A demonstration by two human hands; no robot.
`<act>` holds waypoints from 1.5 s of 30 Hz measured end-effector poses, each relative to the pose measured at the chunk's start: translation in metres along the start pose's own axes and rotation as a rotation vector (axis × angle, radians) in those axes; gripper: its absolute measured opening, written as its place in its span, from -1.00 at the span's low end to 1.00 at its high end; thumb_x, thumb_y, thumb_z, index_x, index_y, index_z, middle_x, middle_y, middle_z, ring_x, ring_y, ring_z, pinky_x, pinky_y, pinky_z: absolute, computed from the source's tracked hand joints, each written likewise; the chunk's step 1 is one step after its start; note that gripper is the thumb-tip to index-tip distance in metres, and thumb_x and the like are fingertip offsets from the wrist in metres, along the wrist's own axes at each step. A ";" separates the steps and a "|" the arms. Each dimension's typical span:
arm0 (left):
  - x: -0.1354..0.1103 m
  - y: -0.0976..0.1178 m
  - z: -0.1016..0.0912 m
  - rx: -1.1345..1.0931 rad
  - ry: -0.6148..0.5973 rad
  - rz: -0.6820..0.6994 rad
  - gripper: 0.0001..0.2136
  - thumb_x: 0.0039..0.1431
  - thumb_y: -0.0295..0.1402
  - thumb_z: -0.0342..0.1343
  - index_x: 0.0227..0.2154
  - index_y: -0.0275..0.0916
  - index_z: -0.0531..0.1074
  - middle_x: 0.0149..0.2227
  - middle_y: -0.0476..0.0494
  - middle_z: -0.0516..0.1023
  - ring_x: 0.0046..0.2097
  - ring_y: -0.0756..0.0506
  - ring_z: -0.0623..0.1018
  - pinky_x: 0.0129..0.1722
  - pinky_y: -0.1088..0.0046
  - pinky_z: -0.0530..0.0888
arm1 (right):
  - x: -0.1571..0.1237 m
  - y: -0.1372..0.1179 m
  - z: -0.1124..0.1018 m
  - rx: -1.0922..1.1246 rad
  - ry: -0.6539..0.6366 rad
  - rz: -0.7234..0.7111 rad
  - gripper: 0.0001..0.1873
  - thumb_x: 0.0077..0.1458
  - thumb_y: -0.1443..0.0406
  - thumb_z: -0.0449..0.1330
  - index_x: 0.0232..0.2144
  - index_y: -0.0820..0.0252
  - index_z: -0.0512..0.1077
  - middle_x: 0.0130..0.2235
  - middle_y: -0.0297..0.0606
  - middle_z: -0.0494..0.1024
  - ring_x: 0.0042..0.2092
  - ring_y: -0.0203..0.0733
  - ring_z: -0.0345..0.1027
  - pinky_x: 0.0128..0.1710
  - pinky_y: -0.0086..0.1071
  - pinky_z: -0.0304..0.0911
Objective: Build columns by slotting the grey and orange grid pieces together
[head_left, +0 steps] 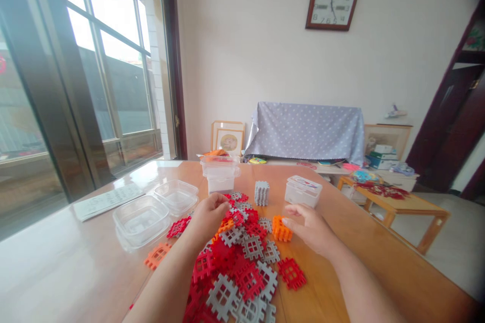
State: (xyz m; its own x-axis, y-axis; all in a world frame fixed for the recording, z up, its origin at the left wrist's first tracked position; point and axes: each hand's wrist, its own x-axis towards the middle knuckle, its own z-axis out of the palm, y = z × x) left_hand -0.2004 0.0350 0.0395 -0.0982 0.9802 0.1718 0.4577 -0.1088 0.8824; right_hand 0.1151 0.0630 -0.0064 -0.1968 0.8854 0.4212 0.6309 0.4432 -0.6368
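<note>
A heap of red, grey and orange plastic interlocking tiles [252,247], with window-like cut-outs and notched edges, spreads over the middle of the table. My left hand [212,216] is over the heap's left side, its fingers curled together; whatever they hold, if anything, is hidden. To the right of the heap stands a small stack of orange tiles [282,228]. My right hand [311,226] is beside that stack, thumb and fingers apart, the thumb close to its right side. Farther back a stack of grey tiles [261,193] stands upright. One red tile [291,273] lies flat near the right hand.
On the left are an open clear plastic box [142,219], its lid-like tray [176,196] and a printed sheet [108,202]. Clear containers [221,171] are stacked at the back. A lidded white box [303,191] stands beyond my right hand. A low wooden table [411,205] is at right.
</note>
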 end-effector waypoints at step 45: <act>-0.026 0.026 0.034 -0.525 -0.401 0.089 -0.65 0.18 -0.04 0.22 -0.26 -0.28 0.57 -0.39 -0.08 0.52 -0.34 -0.01 0.43 -0.28 0.47 0.33 | -0.015 -0.062 0.031 0.508 -0.142 -0.017 -0.65 0.24 0.08 0.21 -0.05 0.15 0.54 -0.41 -0.37 0.51 -0.40 -0.27 0.32 -0.36 -0.40 0.29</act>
State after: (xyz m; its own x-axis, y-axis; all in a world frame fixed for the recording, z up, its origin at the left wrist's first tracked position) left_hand -0.1556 0.0122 0.0425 0.3029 0.9383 0.1670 -0.0525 -0.1586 0.9860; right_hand 0.0562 0.0265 0.0065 -0.3255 0.8722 0.3650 0.1906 0.4386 -0.8782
